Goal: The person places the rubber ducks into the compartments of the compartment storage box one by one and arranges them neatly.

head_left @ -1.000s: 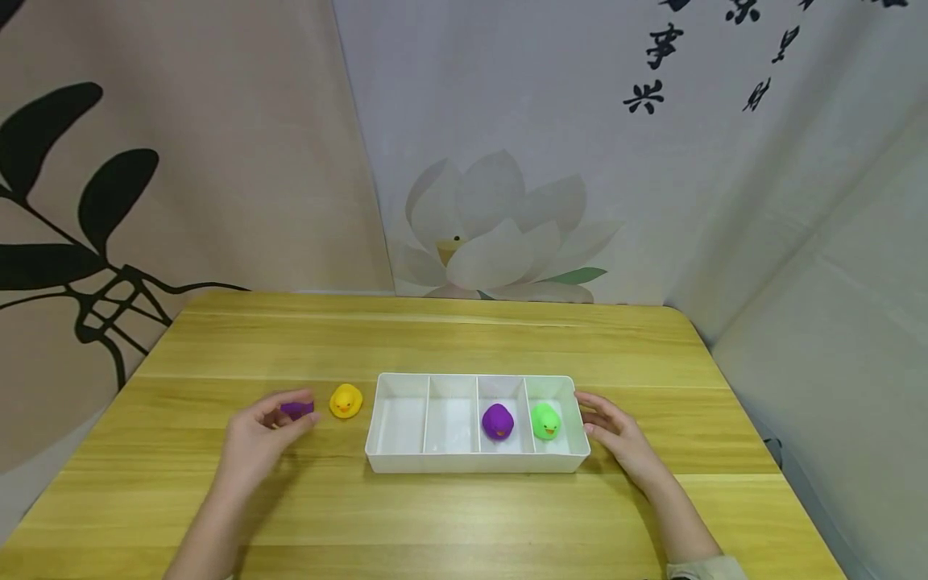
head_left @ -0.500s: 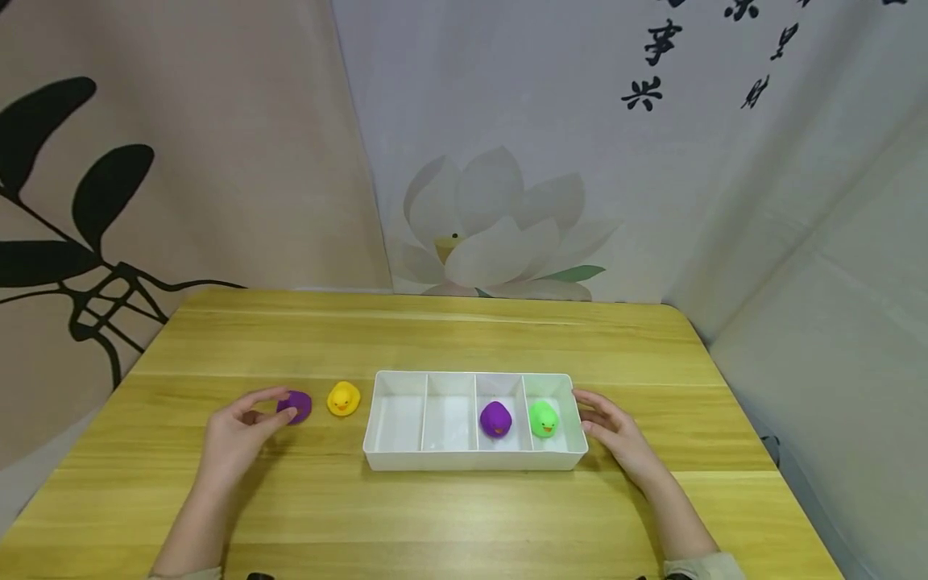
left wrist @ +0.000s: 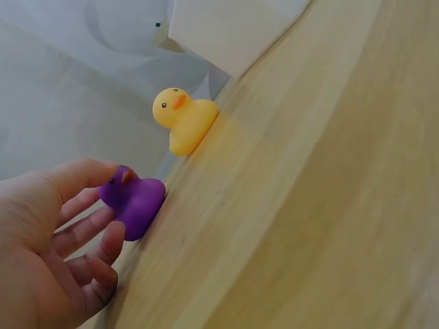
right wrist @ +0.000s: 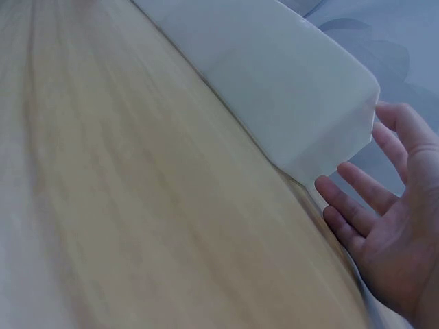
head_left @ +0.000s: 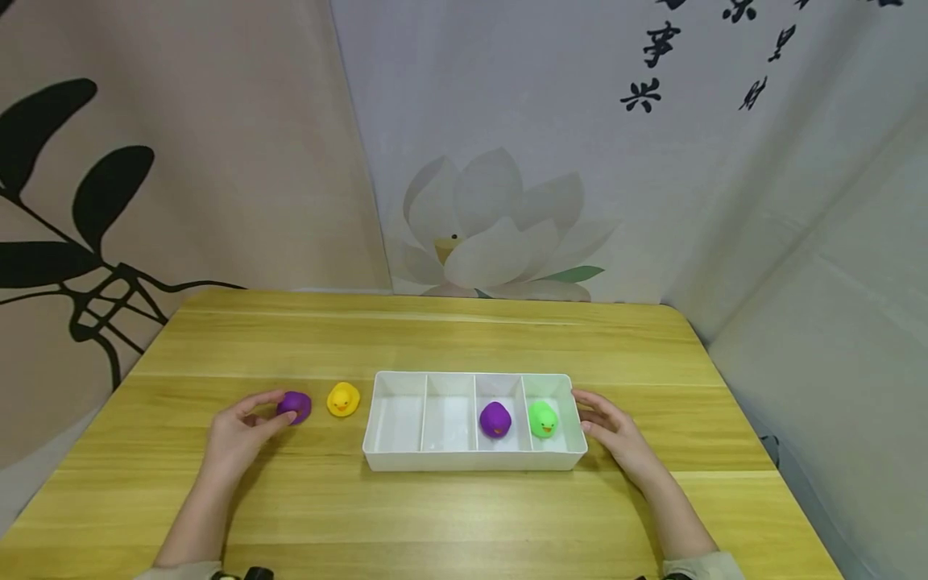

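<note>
Purple duck (left wrist: 140, 205) being pinched by the left hand (head_left: 239, 431) as the white tray (head_left: 474, 461) is being touched by the right hand (head_left: 619, 435)

The purple duck is being held upright on the wooden table (head_left: 435, 524), to the left of the tray, the thumb and fingers of the left hand being curled about it. Between the purple duck and the tray, a yellow duck (head_left: 343, 399) is being supported by the table, near the duck but apart from both. At its right end, the tray is being touched by the right hand, whose fingers are being held relaxed and loosely spread. In the tray's third compartment from the left, a second purple duck (head_left: 495, 420) is being contained; in the fourth, a green duck (head_left: 544, 419) is being contained. Behind the table, a pale flower (head_left: 496, 225) is being displayed on a hanging cloth (head_left: 507, 80).
</note>
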`<state>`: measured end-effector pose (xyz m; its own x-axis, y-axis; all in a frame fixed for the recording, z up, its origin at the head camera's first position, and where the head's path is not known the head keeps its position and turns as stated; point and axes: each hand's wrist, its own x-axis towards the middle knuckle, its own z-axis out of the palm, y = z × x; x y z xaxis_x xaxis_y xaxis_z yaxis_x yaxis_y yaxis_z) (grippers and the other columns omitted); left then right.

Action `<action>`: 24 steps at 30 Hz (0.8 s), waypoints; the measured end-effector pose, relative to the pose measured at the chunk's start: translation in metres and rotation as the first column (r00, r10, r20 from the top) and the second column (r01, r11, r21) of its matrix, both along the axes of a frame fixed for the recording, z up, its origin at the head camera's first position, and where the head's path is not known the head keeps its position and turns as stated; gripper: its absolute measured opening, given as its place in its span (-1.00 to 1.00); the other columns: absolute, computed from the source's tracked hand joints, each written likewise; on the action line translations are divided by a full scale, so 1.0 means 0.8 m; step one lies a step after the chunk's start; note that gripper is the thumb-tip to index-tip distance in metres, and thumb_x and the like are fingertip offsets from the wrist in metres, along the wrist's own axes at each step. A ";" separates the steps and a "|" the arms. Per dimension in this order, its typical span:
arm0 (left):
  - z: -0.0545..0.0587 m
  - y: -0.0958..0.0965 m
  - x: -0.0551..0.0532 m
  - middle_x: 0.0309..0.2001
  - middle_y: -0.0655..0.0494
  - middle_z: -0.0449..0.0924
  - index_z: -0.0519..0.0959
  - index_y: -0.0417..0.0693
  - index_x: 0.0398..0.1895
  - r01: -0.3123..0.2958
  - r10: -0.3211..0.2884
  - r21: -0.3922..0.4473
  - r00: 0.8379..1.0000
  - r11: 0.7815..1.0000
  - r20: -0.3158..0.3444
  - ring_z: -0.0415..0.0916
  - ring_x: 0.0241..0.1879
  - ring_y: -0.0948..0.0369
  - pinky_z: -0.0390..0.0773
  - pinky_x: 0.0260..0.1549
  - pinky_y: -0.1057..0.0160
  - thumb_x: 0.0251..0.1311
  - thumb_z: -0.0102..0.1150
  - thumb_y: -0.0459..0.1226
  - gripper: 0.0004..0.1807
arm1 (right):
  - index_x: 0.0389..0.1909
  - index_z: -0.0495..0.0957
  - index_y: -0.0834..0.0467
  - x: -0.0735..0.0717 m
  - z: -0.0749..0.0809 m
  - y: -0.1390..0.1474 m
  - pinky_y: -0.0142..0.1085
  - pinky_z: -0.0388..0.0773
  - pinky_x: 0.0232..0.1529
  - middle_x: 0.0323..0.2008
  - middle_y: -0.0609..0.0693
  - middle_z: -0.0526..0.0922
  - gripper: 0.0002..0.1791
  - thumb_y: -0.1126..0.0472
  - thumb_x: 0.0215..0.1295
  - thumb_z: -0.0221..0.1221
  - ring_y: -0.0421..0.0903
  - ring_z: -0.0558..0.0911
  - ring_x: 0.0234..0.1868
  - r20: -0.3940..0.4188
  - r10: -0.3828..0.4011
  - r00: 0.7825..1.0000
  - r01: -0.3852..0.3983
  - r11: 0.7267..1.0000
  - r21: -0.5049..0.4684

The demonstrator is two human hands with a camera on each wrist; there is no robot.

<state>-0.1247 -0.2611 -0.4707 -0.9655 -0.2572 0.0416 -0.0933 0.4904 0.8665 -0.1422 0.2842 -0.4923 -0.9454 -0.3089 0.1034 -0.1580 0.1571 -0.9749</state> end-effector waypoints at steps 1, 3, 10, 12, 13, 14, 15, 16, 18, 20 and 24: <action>-0.002 0.000 -0.001 -0.23 0.02 0.56 0.58 -0.23 0.05 -0.002 0.002 -0.005 1.000 1.000 0.003 0.42 -0.53 0.28 0.41 -0.57 0.35 0.07 0.41 -0.12 -0.48 | 0.31 0.26 0.36 0.000 0.000 0.000 -0.40 0.43 0.06 0.31 0.31 0.28 -0.49 0.33 0.39 0.07 -0.18 0.48 0.13 -0.002 0.004 1.000 -0.004 1.000 -0.002; -0.004 0.000 -0.002 -0.23 0.03 0.55 0.58 -0.23 0.05 -0.006 0.006 -0.008 1.000 1.000 0.007 0.40 -0.51 0.29 0.41 -0.55 0.34 0.07 0.40 -0.11 -0.47 | 0.32 0.24 0.38 0.000 0.000 0.000 -0.41 0.42 0.06 0.31 0.34 0.25 -0.49 0.34 0.40 0.06 -0.20 0.48 0.13 -0.005 0.013 1.000 -0.014 1.000 -0.005; -0.010 0.000 -0.003 -0.16 0.05 0.57 0.61 -0.22 -0.01 -0.013 0.012 -0.030 0.999 0.999 -0.032 0.39 -0.49 0.29 0.41 -0.53 0.36 0.08 0.40 -0.13 -0.54 | 0.32 0.24 0.37 -0.001 -0.002 0.002 -0.40 0.42 0.06 0.30 0.35 0.26 -0.49 0.34 0.39 0.07 -0.20 0.48 0.13 -0.008 0.011 1.000 -0.011 1.000 -0.002; -0.011 0.000 -0.004 -0.12 0.01 0.58 0.62 -0.22 -0.01 -0.013 0.011 -0.032 0.999 0.999 -0.039 0.39 -0.47 0.30 0.42 -0.51 0.37 0.09 0.40 -0.13 -0.55 | 0.32 0.25 0.36 -0.001 -0.003 0.002 -0.40 0.42 0.06 0.30 0.33 0.27 -0.49 0.34 0.39 0.08 -0.20 0.48 0.13 -0.004 0.005 1.000 -0.005 1.000 -0.003; -0.012 0.000 -0.004 -0.09 0.00 0.58 0.62 -0.22 -0.01 -0.013 0.012 -0.032 0.999 0.999 -0.041 0.40 -0.45 0.30 0.43 -0.50 0.37 0.09 0.39 -0.13 -0.55 | 0.32 0.26 0.36 -0.001 -0.002 0.002 -0.40 0.42 0.06 0.30 0.32 0.27 -0.49 0.33 0.38 0.08 -0.20 0.48 0.13 0.000 0.003 1.000 -0.003 1.000 -0.004; -0.012 0.000 -0.004 -0.08 -0.01 0.58 0.62 -0.22 -0.01 -0.014 0.013 -0.033 0.999 0.999 -0.042 0.40 -0.44 0.30 0.43 -0.49 0.38 0.09 0.39 -0.13 -0.55 | 0.32 0.25 0.36 -0.001 -0.002 0.002 -0.40 0.42 0.07 0.31 0.32 0.27 -0.49 0.33 0.38 0.08 -0.21 0.48 0.13 0.000 0.004 1.000 -0.004 1.000 -0.004; -0.012 0.000 -0.004 -0.08 -0.02 0.58 0.62 -0.22 -0.02 -0.015 0.014 -0.035 0.999 0.999 -0.043 0.41 -0.43 0.30 0.43 -0.49 0.38 0.09 0.39 -0.13 -0.55 | 0.32 0.25 0.36 -0.001 -0.002 0.002 -0.40 0.42 0.07 0.31 0.31 0.27 -0.48 0.33 0.39 0.08 -0.21 0.48 0.13 0.000 0.004 1.000 -0.004 1.000 -0.004; -0.013 0.000 -0.004 -0.07 -0.03 0.58 0.63 -0.21 -0.02 -0.016 0.015 -0.035 0.999 0.999 -0.043 0.41 -0.43 0.30 0.43 -0.49 0.38 0.09 0.39 -0.13 -0.55 | 0.32 0.25 0.36 0.000 -0.001 0.001 -0.40 0.42 0.07 0.31 0.31 0.27 -0.49 0.33 0.39 0.08 -0.21 0.48 0.13 0.000 0.004 1.000 -0.004 1.000 -0.005; -0.013 0.000 -0.004 -0.08 -0.04 0.58 0.63 -0.21 -0.02 -0.018 0.016 -0.036 0.999 0.999 -0.042 0.42 -0.43 0.30 0.43 -0.49 0.38 0.09 0.39 -0.13 -0.56 | 0.32 0.25 0.37 0.000 -0.001 0.001 -0.40 0.42 0.07 0.31 0.32 0.27 -0.49 0.33 0.39 0.07 -0.21 0.48 0.13 -0.004 0.006 1.000 -0.006 1.000 -0.004; -0.012 0.000 -0.004 -0.10 -0.05 0.58 0.63 -0.22 -0.02 -0.020 0.018 -0.037 0.999 0.999 -0.041 0.42 -0.43 0.30 0.43 -0.50 0.37 0.10 0.39 -0.14 -0.56 | 0.31 0.24 0.38 0.000 -0.001 0.001 -0.40 0.42 0.07 0.31 0.33 0.26 -0.49 0.34 0.39 0.07 -0.20 0.48 0.13 -0.007 0.008 1.000 -0.008 1.000 -0.004; -0.011 0.001 -0.004 -0.15 -0.05 0.59 0.62 -0.23 -0.02 -0.030 0.029 -0.035 0.999 0.999 -0.032 0.42 -0.44 0.29 0.43 -0.51 0.37 0.09 0.39 -0.16 -0.56 | 0.32 0.25 0.37 0.000 -0.001 0.001 -0.40 0.42 0.07 0.31 0.35 0.25 -0.49 0.33 0.39 0.07 -0.17 0.48 0.14 -0.006 0.008 1.000 -0.008 1.000 -0.006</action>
<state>-0.1276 -0.2604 -0.4796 -0.9555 -0.2834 0.0818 -0.0807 0.5179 0.8516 -0.1422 0.2854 -0.4931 -0.9423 -0.3159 0.1108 -0.1650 0.1503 -0.9748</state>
